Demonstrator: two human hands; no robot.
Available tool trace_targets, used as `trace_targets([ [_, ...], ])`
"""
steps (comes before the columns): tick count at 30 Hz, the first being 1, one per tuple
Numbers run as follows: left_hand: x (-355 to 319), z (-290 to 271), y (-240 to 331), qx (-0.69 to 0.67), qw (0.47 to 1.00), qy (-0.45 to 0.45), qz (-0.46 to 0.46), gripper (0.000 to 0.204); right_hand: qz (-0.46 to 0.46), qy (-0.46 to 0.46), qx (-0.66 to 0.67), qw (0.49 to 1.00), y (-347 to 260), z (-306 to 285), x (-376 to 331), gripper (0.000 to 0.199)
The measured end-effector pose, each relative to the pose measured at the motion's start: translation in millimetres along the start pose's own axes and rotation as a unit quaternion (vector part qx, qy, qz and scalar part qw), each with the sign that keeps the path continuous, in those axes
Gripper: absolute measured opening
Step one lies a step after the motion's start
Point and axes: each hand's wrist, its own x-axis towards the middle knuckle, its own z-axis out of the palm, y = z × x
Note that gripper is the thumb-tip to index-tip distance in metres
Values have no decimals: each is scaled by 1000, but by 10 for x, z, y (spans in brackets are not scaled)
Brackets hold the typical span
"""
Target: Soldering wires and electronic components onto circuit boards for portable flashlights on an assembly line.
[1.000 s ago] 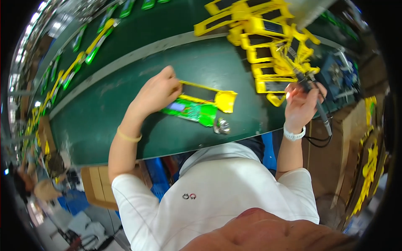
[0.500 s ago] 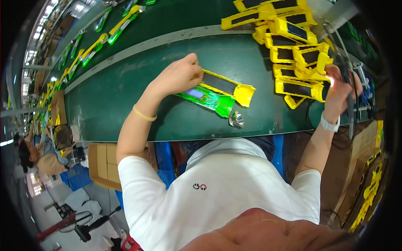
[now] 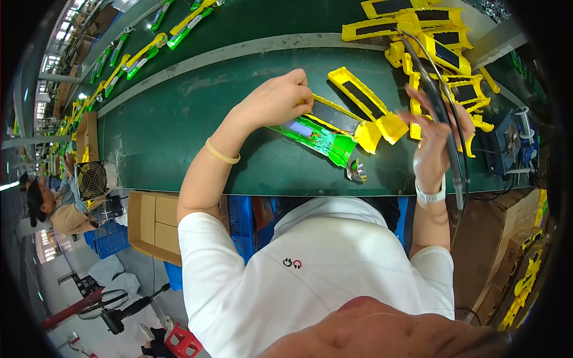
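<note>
My left hand [image 3: 285,98] is closed on the near end of a yellow plastic casing half [image 3: 365,138] with a dark panel. Alongside it lies an opened green casing half [image 3: 341,150] with a circuit board and thin wires, and a shiny reflector cup [image 3: 357,171] at its end. Another yellow casing half [image 3: 353,89] lies slanted just beyond, its wide end by my right fingertips. A dark soldering iron [image 3: 440,106] with a cable runs through my right hand [image 3: 434,140], whose fingers are partly spread and slightly blurred.
Several yellow casing halves [image 3: 444,53] are heaped at the far right. Beside them stands a blue box [image 3: 502,143] with a metal holder. A metal strip [image 3: 239,51] crosses the green bench; more casings lie beyond it. At left are a fan [image 3: 91,180], a cardboard box [image 3: 156,224] and another person.
My right hand has come left from the yellow heap with the soldering iron. A second yellow casing half now lies beside the one in my left hand. The view has shifted slightly.
</note>
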Motion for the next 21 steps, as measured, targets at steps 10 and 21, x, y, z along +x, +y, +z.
trace_targets([
  [10, 88, 11, -131, 56, 971, 149, 178, 13, 177, 36, -77, 981, 163, -232, -763, 47],
  [21, -424, 83, -528, -130, 975, 182, -6, 44, 273, 25, 34, 961, 253, -293, -666, 42],
])
